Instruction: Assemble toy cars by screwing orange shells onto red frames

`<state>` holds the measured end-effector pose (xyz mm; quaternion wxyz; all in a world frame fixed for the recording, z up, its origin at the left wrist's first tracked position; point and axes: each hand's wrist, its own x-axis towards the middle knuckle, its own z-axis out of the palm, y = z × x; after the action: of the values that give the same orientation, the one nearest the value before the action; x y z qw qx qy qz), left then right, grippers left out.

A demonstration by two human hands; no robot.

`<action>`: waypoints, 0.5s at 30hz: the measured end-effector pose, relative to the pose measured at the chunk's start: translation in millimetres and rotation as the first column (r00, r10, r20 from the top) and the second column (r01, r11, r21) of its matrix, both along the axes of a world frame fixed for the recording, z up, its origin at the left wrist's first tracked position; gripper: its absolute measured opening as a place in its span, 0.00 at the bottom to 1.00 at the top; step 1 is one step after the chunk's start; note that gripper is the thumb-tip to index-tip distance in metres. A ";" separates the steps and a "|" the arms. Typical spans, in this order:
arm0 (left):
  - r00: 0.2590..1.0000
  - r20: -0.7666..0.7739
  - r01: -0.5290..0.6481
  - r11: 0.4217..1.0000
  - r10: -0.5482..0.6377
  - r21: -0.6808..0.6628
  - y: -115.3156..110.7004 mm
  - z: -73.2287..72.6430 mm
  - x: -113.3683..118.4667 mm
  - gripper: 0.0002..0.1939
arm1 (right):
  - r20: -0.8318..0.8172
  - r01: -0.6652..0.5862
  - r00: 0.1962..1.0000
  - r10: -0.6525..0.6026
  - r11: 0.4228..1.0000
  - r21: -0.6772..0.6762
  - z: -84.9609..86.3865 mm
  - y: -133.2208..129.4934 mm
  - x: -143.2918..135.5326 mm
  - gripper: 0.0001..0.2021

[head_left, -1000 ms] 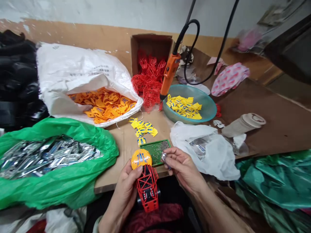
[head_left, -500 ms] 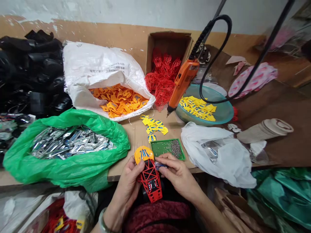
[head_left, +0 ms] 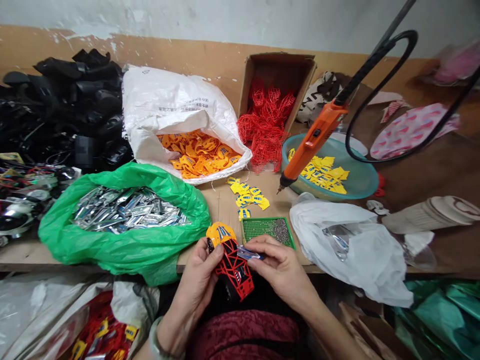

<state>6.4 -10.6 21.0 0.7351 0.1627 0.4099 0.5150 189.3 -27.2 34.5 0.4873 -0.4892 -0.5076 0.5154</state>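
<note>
A toy car with a red lattice frame (head_left: 240,270) and an orange front piece is gripped at its left side by my left hand (head_left: 200,275), the thumb lying over the orange part. Between the thumb and fingers of my right hand (head_left: 277,265) is a small silvery-blue part (head_left: 248,253), whose left end is against the right side of the car. Just beyond the car is a green tray (head_left: 262,228) with small screws heaped at its right. Several yellow pieces (head_left: 244,194) lie on the table behind the tray.
An orange electric screwdriver (head_left: 313,142) hangs above a teal bowl (head_left: 365,177) of yellow pieces. At the left are a green bag (head_left: 56,235) of silvery parts and a white sack (head_left: 168,90) of orange parts. A cardboard box (head_left: 309,80) holds red frames; a white bag (head_left: 360,250) lies right.
The view has shifted, so the surroundings appear farther right. The car's lower end has swung right, and more of the silvery-blue part shows between it and my right hand.
</note>
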 end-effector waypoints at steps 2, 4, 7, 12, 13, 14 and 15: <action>1.000 0.004 0.007 1.000 -0.008 0.015 -0.5 -0.8 -0.3 0.25 | 0.048 -0.019 0.999 0.018 1.000 0.025 -1.8 -0.4 -1.0 0.13; 1.000 0.003 0.016 0.999 -0.016 0.029 -1.2 -2.1 -1.0 0.25 | 0.101 -0.033 0.994 0.030 0.999 0.030 -3.7 -0.9 -0.3 0.14; 0.999 -0.002 0.042 0.999 -0.042 0.030 -2.2 -3.3 -2.4 0.25 | 0.160 -0.036 0.987 0.032 0.999 0.023 -5.3 -1.5 1.9 0.14; 0.996 -0.056 0.062 0.998 -0.062 -0.011 -2.2 -2.1 -3.8 0.27 | -0.078 0.105 0.990 -0.118 0.982 -0.158 -3.1 3.1 9.6 0.13; 0.996 -0.074 0.056 0.998 -0.057 -0.014 -2.0 -2.0 -3.7 0.26 | -0.182 0.117 0.970 -0.161 0.965 -0.233 -2.4 5.2 12.3 0.14; 0.995 -0.090 0.049 0.999 -0.050 -0.014 -1.6 -2.1 -3.4 0.26 | -0.285 0.110 0.937 -0.202 0.945 -0.309 -2.1 7.5 15.2 0.16; 0.994 -0.103 0.046 0.999 -0.047 -0.011 -1.3 -2.4 -2.9 0.25 | -0.374 0.088 0.896 -0.238 0.923 -0.376 -2.2 9.6 18.0 0.17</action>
<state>3.6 -11.9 18.6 0.7254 0.1953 0.4457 0.4867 207.3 -17.6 32.3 0.5310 -0.4891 -0.2498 0.6453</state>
